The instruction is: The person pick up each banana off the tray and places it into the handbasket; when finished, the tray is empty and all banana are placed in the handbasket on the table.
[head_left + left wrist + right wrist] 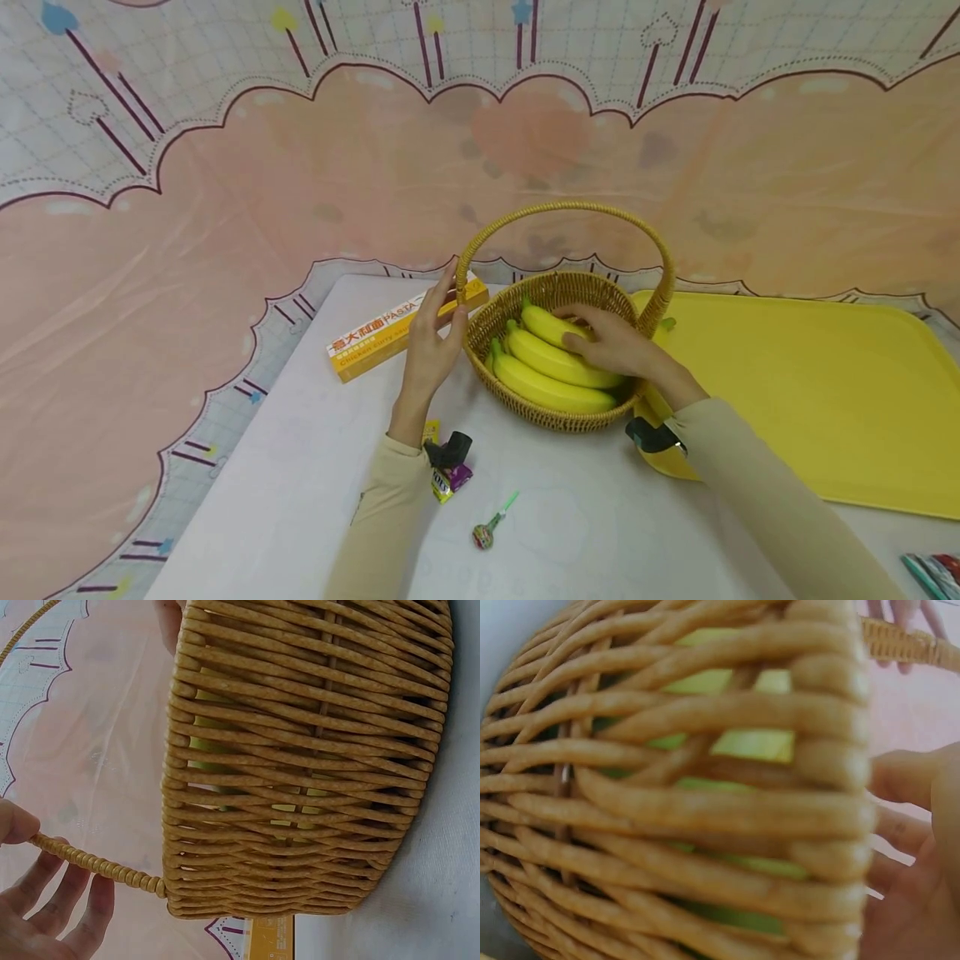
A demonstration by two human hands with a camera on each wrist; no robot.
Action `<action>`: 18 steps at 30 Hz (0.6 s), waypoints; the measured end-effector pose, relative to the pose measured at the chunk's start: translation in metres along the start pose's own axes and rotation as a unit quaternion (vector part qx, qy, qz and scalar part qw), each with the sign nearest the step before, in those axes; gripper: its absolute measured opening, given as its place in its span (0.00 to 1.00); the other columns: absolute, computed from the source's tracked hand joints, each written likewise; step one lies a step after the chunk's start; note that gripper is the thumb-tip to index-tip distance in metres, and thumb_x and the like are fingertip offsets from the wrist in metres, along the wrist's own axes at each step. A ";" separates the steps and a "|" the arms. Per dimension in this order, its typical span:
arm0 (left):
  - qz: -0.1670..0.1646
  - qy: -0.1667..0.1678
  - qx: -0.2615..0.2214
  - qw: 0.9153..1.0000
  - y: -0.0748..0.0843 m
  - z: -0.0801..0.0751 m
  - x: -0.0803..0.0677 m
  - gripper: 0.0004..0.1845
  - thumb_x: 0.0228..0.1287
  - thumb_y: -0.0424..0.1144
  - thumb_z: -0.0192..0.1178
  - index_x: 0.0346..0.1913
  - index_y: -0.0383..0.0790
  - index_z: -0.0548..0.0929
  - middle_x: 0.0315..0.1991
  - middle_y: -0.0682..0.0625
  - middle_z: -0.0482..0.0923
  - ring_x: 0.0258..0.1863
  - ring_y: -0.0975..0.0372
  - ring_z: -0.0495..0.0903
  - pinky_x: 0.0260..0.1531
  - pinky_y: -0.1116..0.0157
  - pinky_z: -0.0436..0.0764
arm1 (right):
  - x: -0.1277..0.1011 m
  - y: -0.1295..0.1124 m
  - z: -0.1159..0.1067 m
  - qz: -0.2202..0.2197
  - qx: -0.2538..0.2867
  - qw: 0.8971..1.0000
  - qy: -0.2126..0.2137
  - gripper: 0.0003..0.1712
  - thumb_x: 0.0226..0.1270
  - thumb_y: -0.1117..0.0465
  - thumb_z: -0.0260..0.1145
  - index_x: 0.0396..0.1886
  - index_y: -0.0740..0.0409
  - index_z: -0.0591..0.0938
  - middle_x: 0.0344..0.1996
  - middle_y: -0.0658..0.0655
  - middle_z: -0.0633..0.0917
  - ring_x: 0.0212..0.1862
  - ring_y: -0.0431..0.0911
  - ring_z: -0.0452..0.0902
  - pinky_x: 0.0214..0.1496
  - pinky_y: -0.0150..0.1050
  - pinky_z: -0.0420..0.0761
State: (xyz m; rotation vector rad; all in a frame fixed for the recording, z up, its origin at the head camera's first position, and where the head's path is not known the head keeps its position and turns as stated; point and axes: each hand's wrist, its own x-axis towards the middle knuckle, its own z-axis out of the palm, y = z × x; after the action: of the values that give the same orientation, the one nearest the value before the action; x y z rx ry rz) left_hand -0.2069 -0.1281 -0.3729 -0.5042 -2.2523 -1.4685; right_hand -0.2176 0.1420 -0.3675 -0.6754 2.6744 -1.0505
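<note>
A woven wicker basket with a tall arched handle stands on the table, holding several yellow bananas. At the left foot of the handle, my left hand holds it between thumb and fingers; the left wrist view shows the thumb on one side of the handle and the fingers on the other. My right hand reaches over the right rim into the basket. Its thumb and fingers grip the uppermost banana. The basket wall hides the right fingertips in the right wrist view.
Behind my left hand lies a yellow and white pasta box. A large yellow tray is to the basket's right. Nearer me are small candy packets, partly behind the left wrist strap, and a lollipop. A colourful packet sits at lower right.
</note>
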 end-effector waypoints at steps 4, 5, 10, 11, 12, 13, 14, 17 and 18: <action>0.002 0.002 -0.002 1.000 0.000 0.000 0.000 0.30 0.70 0.37 0.51 0.73 0.52 0.59 0.63 0.46 0.70 0.58 0.54 0.74 0.53 0.54 0.81 | -0.005 0.000 -0.004 -0.008 0.022 0.999 0.024 0.25 0.72 0.56 0.53 0.66 0.55 0.68 0.62 0.59 0.73 0.62 0.56 0.70 0.62 0.55 0.73; 0.003 0.002 -0.003 1.000 -0.001 0.000 0.000 0.30 0.70 0.37 0.51 0.73 0.50 0.59 0.63 0.46 0.70 0.58 0.54 0.74 0.52 0.54 0.81 | -0.007 0.000 -0.005 -0.010 0.025 0.999 0.032 0.25 0.72 0.56 0.53 0.66 0.56 0.68 0.62 0.59 0.73 0.62 0.56 0.70 0.62 0.55 0.73; 0.000 0.000 -0.010 1.000 0.000 0.001 0.000 0.30 0.69 0.34 0.52 0.72 0.44 0.59 0.63 0.42 0.70 0.58 0.50 0.74 0.52 0.51 0.81 | -0.021 0.001 -0.011 -0.007 0.038 0.997 0.069 0.22 0.72 0.57 0.54 0.64 0.56 0.71 0.61 0.59 0.75 0.58 0.54 0.73 0.59 0.53 0.75; -0.002 0.000 -0.009 1.000 0.000 0.001 0.000 0.30 0.69 0.33 0.51 0.72 0.43 0.59 0.63 0.41 0.70 0.58 0.49 0.74 0.52 0.51 0.81 | -0.025 0.001 -0.011 -0.005 0.039 0.996 0.076 0.22 0.72 0.56 0.54 0.63 0.55 0.71 0.60 0.59 0.76 0.56 0.53 0.73 0.57 0.52 0.75; -0.004 0.000 -0.008 1.000 0.002 0.001 0.000 0.30 0.69 0.31 0.51 0.72 0.43 0.59 0.62 0.40 0.70 0.58 0.48 0.74 0.52 0.50 0.80 | -0.028 0.002 -0.012 -0.003 0.039 0.996 0.082 0.21 0.72 0.57 0.54 0.62 0.56 0.72 0.58 0.59 0.76 0.54 0.53 0.74 0.56 0.51 0.76; -0.005 0.000 -0.006 1.000 0.008 0.000 0.000 0.30 0.68 0.30 0.51 0.72 0.42 0.59 0.62 0.39 0.70 0.58 0.47 0.74 0.53 0.50 0.80 | -0.032 0.002 -0.012 -0.003 0.040 0.995 0.087 0.21 0.72 0.56 0.53 0.62 0.56 0.72 0.57 0.58 0.77 0.53 0.51 0.74 0.55 0.50 0.77; -0.007 -0.001 -0.005 1.000 0.013 -0.001 -0.001 0.30 0.68 0.29 0.51 0.72 0.41 0.59 0.62 0.38 0.70 0.58 0.46 0.73 0.53 0.49 0.80 | -0.035 0.002 -0.013 -0.005 0.042 0.995 0.090 0.20 0.72 0.56 0.53 0.61 0.56 0.73 0.56 0.58 0.77 0.52 0.51 0.75 0.54 0.49 0.77; -0.011 -0.003 -0.003 1.000 0.029 -0.003 -0.001 0.30 0.67 0.27 0.50 0.72 0.39 0.59 0.61 0.36 0.70 0.57 0.44 0.73 0.53 0.48 0.79 | -0.043 0.001 -0.013 -0.010 0.044 0.994 0.103 0.19 0.73 0.57 0.53 0.59 0.56 0.73 0.54 0.58 0.78 0.51 0.50 0.76 0.53 0.47 0.78; -0.011 -0.004 -0.003 1.000 0.033 -0.004 -0.002 0.30 0.68 0.27 0.50 0.72 0.39 0.59 0.61 0.36 0.70 0.57 0.44 0.73 0.53 0.48 0.79 | -0.046 0.000 -0.014 -0.013 0.045 0.993 0.109 0.18 0.73 0.57 0.53 0.59 0.56 0.74 0.54 0.58 0.79 0.51 0.50 0.76 0.52 0.47 0.78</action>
State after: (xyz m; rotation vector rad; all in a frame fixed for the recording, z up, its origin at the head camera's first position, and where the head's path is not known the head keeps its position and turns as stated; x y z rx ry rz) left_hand -0.1880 -0.1188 -0.3466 -0.4901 -2.2671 -1.4881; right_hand -0.1819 0.1723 -0.3575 -0.6109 2.7839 -1.3130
